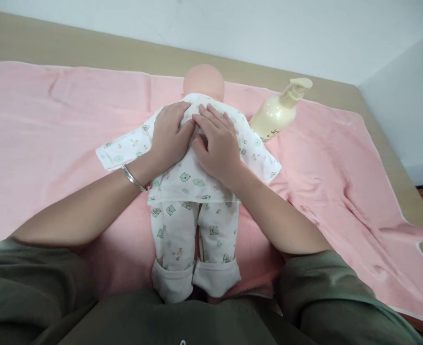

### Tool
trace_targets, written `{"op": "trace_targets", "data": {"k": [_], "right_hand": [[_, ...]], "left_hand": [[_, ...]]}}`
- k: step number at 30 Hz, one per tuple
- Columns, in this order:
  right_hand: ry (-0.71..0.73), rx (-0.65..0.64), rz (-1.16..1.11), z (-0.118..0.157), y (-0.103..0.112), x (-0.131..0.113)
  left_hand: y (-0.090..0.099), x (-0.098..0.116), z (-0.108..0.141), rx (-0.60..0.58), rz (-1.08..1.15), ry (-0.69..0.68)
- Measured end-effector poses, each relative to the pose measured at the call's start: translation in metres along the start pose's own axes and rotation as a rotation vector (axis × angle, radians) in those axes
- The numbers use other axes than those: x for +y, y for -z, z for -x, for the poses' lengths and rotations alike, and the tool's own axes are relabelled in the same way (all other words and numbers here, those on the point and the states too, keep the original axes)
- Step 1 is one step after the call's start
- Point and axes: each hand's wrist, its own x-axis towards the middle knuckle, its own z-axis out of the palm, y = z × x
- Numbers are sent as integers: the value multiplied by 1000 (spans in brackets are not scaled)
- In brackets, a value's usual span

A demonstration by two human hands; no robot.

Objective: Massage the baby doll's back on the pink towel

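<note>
A baby doll (193, 177) in a white top and trousers with small green animal prints lies with its bald head (204, 82) away from me. No facial features show. My left hand (171, 134) rests flat on the left part of the doll's upper torso, a silver bangle on that wrist. Beside it my right hand (216, 141) lies on the upper torso too, its fingers slightly apart and pointing up and left. The fingertips of both hands come close together near the middle. Neither hand grips anything.
Under the doll a pink blanket (67, 115) with wrinkles covers much of the wooden table (89, 50). A cream pump bottle (276, 115) stands at the doll's right, near its sleeve. White walls rise behind the table and at the right.
</note>
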Motion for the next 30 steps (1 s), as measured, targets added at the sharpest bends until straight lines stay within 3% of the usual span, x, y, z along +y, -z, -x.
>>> {"op": "trace_targets", "data": {"k": [6, 13, 23, 30], "right_hand": [[2, -5, -20, 0, 0, 1], [6, -2, -40, -1, -1, 2], [-19, -28, -15, -1, 1, -1], [-23, -25, -27, 0, 4, -3]], "left_hand": [[-1, -4, -2, -49, -53, -4], [-1, -3, 1, 29, -1, -25], [-3, -7, 0, -6, 37, -22], [2, 3, 1, -5, 16, 22]]}}
